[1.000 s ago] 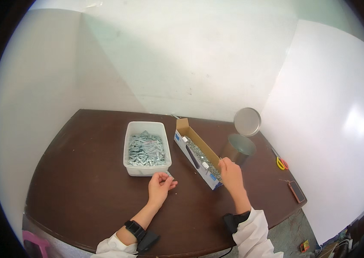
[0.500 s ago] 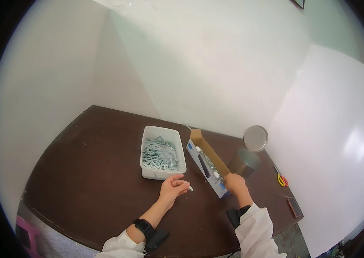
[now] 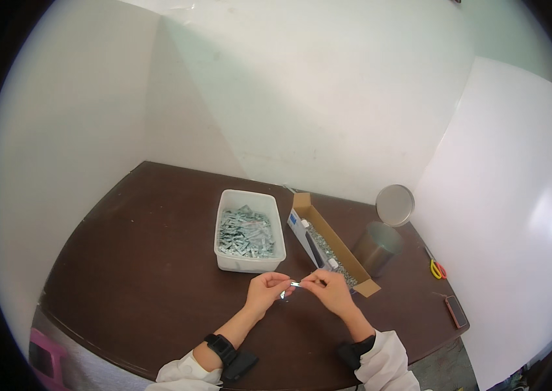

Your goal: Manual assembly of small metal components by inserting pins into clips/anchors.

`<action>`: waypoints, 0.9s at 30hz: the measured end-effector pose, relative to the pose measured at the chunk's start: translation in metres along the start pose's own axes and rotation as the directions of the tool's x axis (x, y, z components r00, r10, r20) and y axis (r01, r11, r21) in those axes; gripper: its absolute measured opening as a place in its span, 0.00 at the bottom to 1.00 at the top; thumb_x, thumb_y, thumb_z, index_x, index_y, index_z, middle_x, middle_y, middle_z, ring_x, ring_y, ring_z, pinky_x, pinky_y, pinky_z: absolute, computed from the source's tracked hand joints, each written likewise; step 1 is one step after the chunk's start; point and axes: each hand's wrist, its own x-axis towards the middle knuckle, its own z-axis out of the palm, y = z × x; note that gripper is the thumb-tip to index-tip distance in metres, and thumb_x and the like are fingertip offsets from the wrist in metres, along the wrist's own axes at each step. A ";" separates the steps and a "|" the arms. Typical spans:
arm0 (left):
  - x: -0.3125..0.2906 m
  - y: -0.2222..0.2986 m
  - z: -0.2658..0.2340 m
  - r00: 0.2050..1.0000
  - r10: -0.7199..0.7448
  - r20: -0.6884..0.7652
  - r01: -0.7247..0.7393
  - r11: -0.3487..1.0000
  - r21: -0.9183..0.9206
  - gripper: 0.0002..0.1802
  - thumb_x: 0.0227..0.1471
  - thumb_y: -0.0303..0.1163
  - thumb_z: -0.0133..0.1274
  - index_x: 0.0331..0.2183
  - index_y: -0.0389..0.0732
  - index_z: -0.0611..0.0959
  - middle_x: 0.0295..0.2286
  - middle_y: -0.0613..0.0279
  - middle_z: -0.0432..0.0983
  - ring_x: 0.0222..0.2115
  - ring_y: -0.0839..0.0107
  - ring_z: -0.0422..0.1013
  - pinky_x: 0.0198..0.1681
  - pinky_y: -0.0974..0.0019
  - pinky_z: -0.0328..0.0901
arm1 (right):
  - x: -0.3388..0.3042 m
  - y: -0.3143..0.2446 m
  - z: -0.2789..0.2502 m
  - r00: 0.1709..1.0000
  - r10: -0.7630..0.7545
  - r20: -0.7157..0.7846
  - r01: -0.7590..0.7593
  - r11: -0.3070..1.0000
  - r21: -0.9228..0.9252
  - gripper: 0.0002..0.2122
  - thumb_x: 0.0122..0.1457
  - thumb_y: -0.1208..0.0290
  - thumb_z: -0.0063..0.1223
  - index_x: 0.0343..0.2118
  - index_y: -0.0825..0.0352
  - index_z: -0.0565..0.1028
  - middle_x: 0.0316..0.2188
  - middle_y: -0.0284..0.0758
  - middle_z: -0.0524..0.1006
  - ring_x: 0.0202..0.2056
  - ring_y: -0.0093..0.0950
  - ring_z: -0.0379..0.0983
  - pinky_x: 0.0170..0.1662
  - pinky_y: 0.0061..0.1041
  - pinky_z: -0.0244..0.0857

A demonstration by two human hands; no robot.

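Observation:
My left hand (image 3: 265, 293) and my right hand (image 3: 332, 291) meet over the near part of the table, fingers pinched. Between their fingertips sits a small whitish strip (image 3: 296, 285), too small to tell its exact kind. A shiny silvery bit (image 3: 282, 295) shows below the left fingers; whether it belongs to the strip I cannot tell. Just beyond my left hand stands a white plastic tub (image 3: 250, 264), partly filled with silvery-green foil strips (image 3: 247, 233). Beyond my right hand lies a long open cardboard box (image 3: 338, 242) with many small metallic pieces (image 3: 332, 251) inside.
Right of the box stands a metal canister (image 3: 376, 251), with a round metal lid (image 3: 395, 204) behind it. Yellow-and-red-handled scissors (image 3: 437, 268) and a small dark device with a reddish edge (image 3: 456, 311) lie near the brown table's (image 3: 139, 260) right edge. White walls enclose the back and sides.
My right hand has come out of the near end of the box and moved left to meet my left hand. Its fingers now pinch at the small strip. The left hand has stayed nearly in place.

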 end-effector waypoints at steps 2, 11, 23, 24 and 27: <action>0.001 -0.003 0.003 0.997 0.069 -0.032 -0.066 0.995 0.081 0.07 0.51 0.23 0.54 0.35 0.32 0.77 0.31 0.57 0.78 0.31 0.73 0.76 0.35 0.73 0.72 | -0.005 0.012 0.011 0.993 -0.122 0.004 0.121 0.986 -0.114 0.07 0.49 0.68 0.61 0.27 0.66 0.77 0.13 0.32 0.66 0.17 0.25 0.62 0.25 0.25 0.58; -0.013 -0.012 0.027 0.967 0.236 -0.096 -0.215 0.958 0.192 0.05 0.51 0.22 0.54 0.32 0.32 0.77 0.31 0.58 0.78 0.30 0.76 0.74 0.34 0.76 0.69 | -0.021 0.023 0.024 0.990 -0.100 -0.099 0.098 0.995 -0.029 0.08 0.52 0.66 0.59 0.26 0.66 0.76 0.17 0.35 0.73 0.18 0.28 0.68 0.25 0.25 0.61; -0.017 -0.010 0.032 0.972 0.220 -0.086 -0.200 0.960 0.196 0.08 0.48 0.18 0.55 0.33 0.34 0.75 0.34 0.57 0.78 0.34 0.76 0.74 0.37 0.75 0.69 | -0.026 0.031 0.024 0.988 -0.070 -0.139 0.079 0.995 0.060 0.06 0.51 0.71 0.59 0.29 0.67 0.77 0.21 0.36 0.75 0.19 0.27 0.69 0.25 0.24 0.62; -0.017 -0.010 0.032 0.973 0.209 -0.102 -0.183 0.959 0.215 0.08 0.48 0.17 0.55 0.34 0.33 0.75 0.34 0.57 0.77 0.35 0.75 0.74 0.39 0.73 0.69 | -0.027 0.032 0.025 0.978 -0.125 -0.169 0.138 0.989 0.062 0.06 0.51 0.72 0.59 0.30 0.67 0.77 0.22 0.36 0.75 0.19 0.28 0.69 0.25 0.24 0.62; -0.016 -0.013 0.030 0.970 0.223 -0.102 -0.202 0.963 0.180 0.09 0.48 0.18 0.55 0.33 0.36 0.75 0.34 0.58 0.77 0.34 0.75 0.74 0.37 0.74 0.69 | -0.029 0.031 0.023 0.982 -0.126 -0.142 0.133 0.990 0.047 0.06 0.51 0.73 0.58 0.31 0.67 0.78 0.22 0.36 0.75 0.21 0.29 0.70 0.26 0.25 0.63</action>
